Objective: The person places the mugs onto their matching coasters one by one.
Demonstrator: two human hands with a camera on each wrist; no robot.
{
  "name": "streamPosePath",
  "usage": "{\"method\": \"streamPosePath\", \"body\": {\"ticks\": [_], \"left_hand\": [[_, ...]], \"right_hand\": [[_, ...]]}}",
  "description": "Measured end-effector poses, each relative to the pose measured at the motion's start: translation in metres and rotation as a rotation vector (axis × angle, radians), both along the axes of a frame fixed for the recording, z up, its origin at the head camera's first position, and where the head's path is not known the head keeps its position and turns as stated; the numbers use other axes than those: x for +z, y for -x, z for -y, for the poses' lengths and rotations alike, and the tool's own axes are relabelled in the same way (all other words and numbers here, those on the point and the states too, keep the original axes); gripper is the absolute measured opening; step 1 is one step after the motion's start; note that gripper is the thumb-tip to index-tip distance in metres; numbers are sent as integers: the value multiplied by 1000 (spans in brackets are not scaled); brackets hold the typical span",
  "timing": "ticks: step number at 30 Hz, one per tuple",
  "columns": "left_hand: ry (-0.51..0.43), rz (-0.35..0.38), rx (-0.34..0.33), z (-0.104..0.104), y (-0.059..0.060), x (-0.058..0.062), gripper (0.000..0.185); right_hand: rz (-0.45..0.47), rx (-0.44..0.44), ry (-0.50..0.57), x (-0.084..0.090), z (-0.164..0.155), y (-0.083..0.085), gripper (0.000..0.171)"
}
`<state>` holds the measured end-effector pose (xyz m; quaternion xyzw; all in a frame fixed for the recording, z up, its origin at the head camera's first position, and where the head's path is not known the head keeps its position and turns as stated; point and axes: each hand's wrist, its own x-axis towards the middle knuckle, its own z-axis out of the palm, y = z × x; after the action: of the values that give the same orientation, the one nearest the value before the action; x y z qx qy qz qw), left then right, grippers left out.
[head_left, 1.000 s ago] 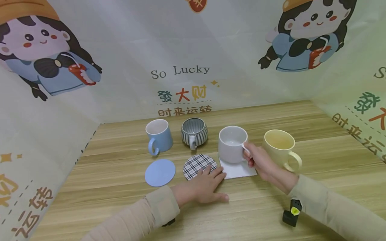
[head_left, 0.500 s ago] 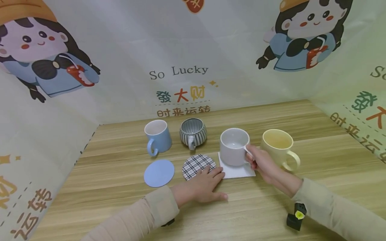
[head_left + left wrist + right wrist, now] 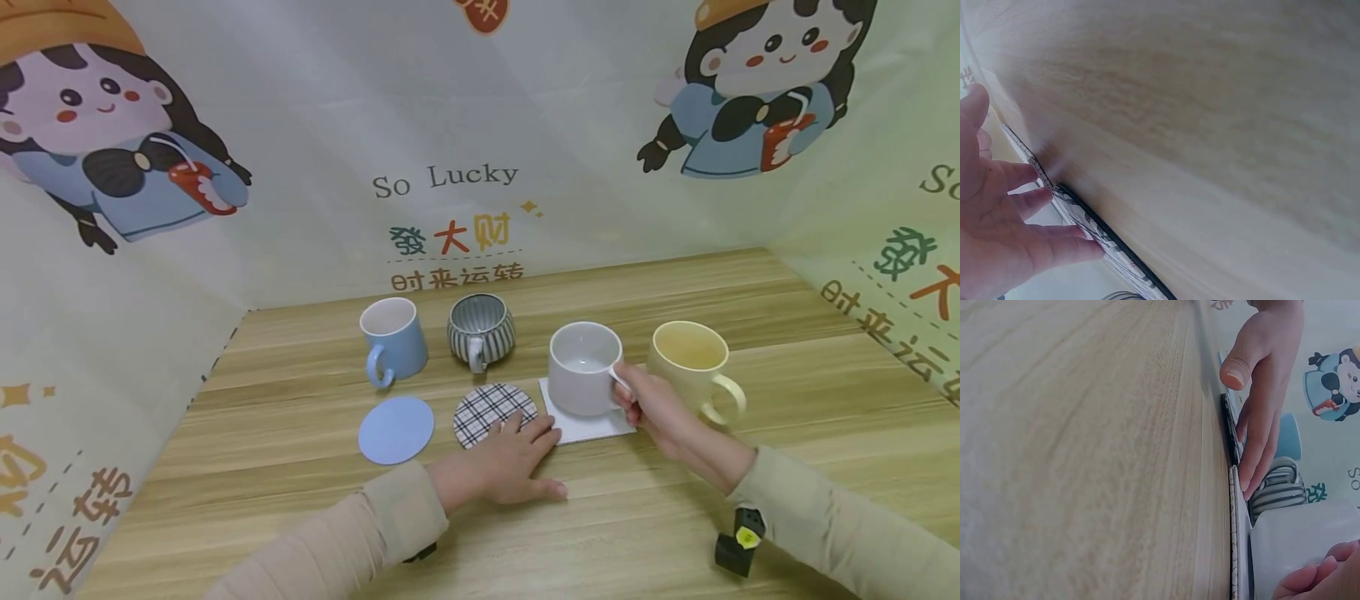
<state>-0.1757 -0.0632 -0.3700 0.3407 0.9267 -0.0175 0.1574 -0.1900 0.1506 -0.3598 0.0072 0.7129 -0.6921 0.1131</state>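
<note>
I am looking at the wooden table point(image 3: 300, 517), which is carrying everything. On it four mugs are standing in a row. The yellow mug point(image 3: 686, 367) is just to the right of the white mug point(image 3: 581, 371); the striped grey mug point(image 3: 482, 331) and the blue mug point(image 3: 392, 337) are standing to the left of the white mug. The white mug is sitting on the white square coaster point(image 3: 592, 427). My right hand point(image 3: 652, 408) is gripping the handle of the white mug, with the fingers curled around it. My left hand point(image 3: 506, 467) is lying flat near the white mug, with the fingers straight, and the fingertips are resting on the checked round coaster point(image 3: 483, 408). The blue round coaster point(image 3: 396, 429) is lying further left, in front of the blue mug.
</note>
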Motion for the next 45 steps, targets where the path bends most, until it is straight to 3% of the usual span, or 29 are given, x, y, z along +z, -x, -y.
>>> {"method": "streamPosePath", "body": {"ticks": [37, 42, 45], "left_hand": [[4, -3, -6, -1, 1, -1, 76], [10, -8, -8, -2, 0, -1, 77], [9, -13, -12, -1, -1, 0, 77]], "right_hand": [[-24, 113, -29, -9, -11, -8, 43], [-54, 176, -105, -11, -18, -6, 43], [-75, 168, -172, -9, -21, -5, 41]]}}
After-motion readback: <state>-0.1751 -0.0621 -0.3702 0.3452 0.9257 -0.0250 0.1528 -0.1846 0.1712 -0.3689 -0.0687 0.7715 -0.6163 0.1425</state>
